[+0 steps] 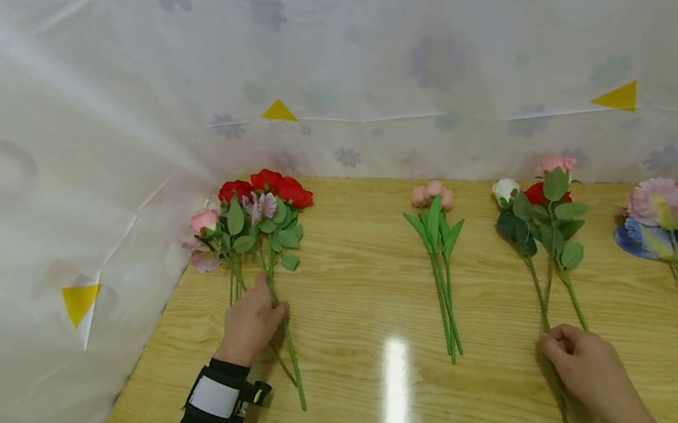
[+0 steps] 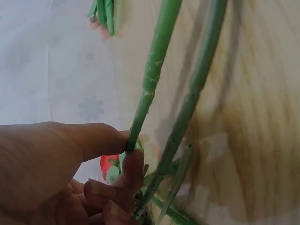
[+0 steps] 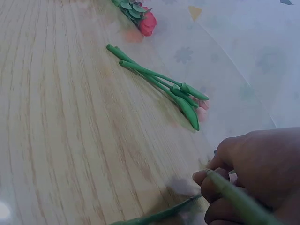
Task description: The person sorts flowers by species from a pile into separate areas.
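My left hand [image 1: 250, 325] pinches a green rose stem [image 2: 152, 75] between thumb and index finger, just below the leaves of the left bunch. That bunch has red roses [image 1: 278, 186], a pink rose [image 1: 205, 221] and pale purple blooms [image 1: 259, 207]. A second stem [image 2: 187, 110] runs beside the pinched one in the left wrist view. On the right, my right hand [image 1: 594, 374] pinches a rose stem [image 3: 236, 199] with thumb and fingertips. Above it lie a white rose [image 1: 505, 189], a red rose [image 1: 536, 193] and a pink rose [image 1: 556, 164], their leaves overlapping.
Between the hands, pink tulips [image 1: 434, 194] lie on the wooden table [image 1: 362, 279]. Large pink and blue flowers [image 1: 660, 211] lie at the far right. A flower-printed white sheet [image 1: 360, 50] rises behind the table and along its left side.
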The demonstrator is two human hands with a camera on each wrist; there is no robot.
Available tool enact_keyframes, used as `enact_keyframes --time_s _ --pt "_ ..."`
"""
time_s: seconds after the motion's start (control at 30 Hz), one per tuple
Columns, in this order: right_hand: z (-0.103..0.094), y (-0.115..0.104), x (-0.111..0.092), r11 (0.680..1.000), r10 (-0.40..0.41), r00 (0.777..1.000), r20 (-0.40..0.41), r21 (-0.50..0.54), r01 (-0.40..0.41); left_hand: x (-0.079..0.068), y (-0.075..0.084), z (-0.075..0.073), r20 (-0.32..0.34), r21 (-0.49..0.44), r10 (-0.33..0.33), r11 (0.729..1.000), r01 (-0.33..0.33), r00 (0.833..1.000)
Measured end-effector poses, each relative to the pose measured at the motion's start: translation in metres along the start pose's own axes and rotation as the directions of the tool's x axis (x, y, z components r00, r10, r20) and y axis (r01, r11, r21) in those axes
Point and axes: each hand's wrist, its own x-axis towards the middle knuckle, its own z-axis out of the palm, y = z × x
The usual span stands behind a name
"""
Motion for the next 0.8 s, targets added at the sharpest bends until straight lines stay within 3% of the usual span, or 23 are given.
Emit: enact_keyframes --time_s 0.17,0.33,0.57,0.7,0.8 --pt "0.000 0.005 0.001 0.999 0.007 1.000 0.019 -0.037 -0.006 0.001 0.001 -0.006 0.052 -0.107 -0.027 0.994 0.033 0.998" --pt "-0.003 0.007 0.001 0.999 0.014 1.000 0.021 -0.035 -0.013 0.002 0.002 -0.010 0.097 -0.239 -0.013 0.970 0.036 0.995" --pt "-0.009 0.009 -0.001 0.999 0.043 0.999 0.006 -0.014 -0.043 0.002 -0.001 -0.013 0.159 -0.463 -0.008 0.883 0.081 0.987" --pt "-0.012 0.008 -0.003 0.999 0.046 0.999 0.000 -0.002 -0.046 0.000 -0.001 -0.017 0.160 -0.534 -0.009 0.840 0.094 0.987" --pt "-0.015 0.006 -0.005 0.999 0.043 0.999 0.022 0.021 -0.043 0.000 0.000 -0.019 0.150 -0.561 -0.014 0.822 0.097 0.989"
